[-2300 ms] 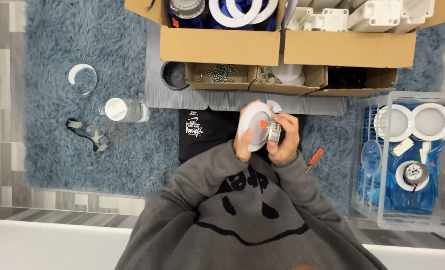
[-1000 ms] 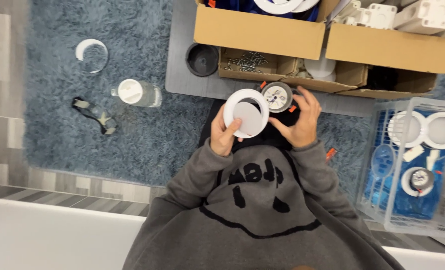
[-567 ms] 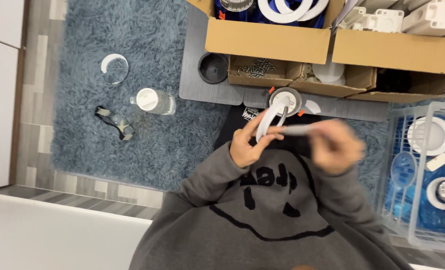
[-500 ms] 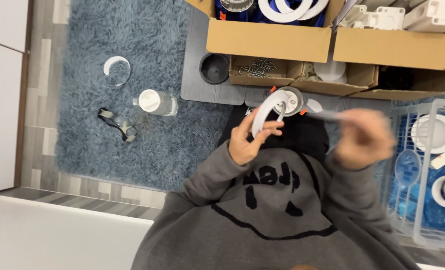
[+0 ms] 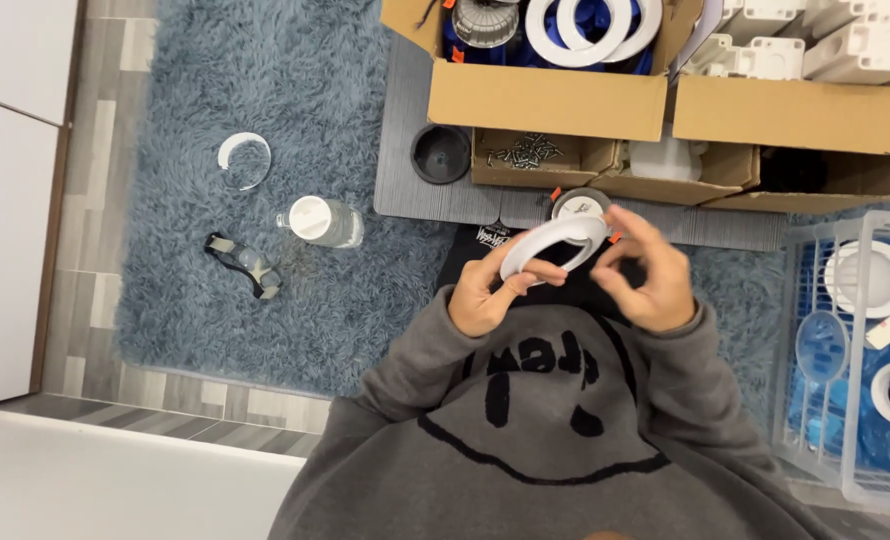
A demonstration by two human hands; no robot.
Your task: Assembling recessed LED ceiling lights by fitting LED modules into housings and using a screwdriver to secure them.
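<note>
Item one, in my hands: a white ring-shaped light trim (image 5: 553, 245), tilted on edge, at the centre of my view just above the grey sweatshirt (image 5: 545, 440). My left hand (image 5: 490, 295) has its grip clenched on the ring's lower left rim, thumb and fingers pinching it; my right hand (image 5: 645, 275) sits at the ring's 3 o'clock side with fingers curled, and I cannot tell whether its grip is grasping the rim or only brushing it. Just behind the ring at 12 o'clock shows a round metal lamp body (image 5: 580, 203) with small orange clips. Item two, large cardboard box (image 5: 545, 100) at 12 o'clock: white rings, a finned grey lamp housing and blue wrapping inside. Item three, second large cardboard box (image 5: 795, 115) at 1 o'clock: white moulded plastic parts. Item four, shallow cardboard tray (image 5: 530, 165) below the first box: a scatter of small screws. Item five, neighbouring low carton (image 5: 705, 170): a white piece, its far section dark. Item six, clear plastic crate (image 5: 850, 350) at 3 o'clock: white round fittings on blue lining. Item seven, loose on the blue shag rug (image 5: 225, 80): black round cap (image 5: 440, 153) at 11 o'clock, clear bottle with white lid (image 5: 320, 220), goggles (image 5: 243, 265) and a white ring piece (image 5: 244, 160) at 9 to 10 o'clock.
</note>
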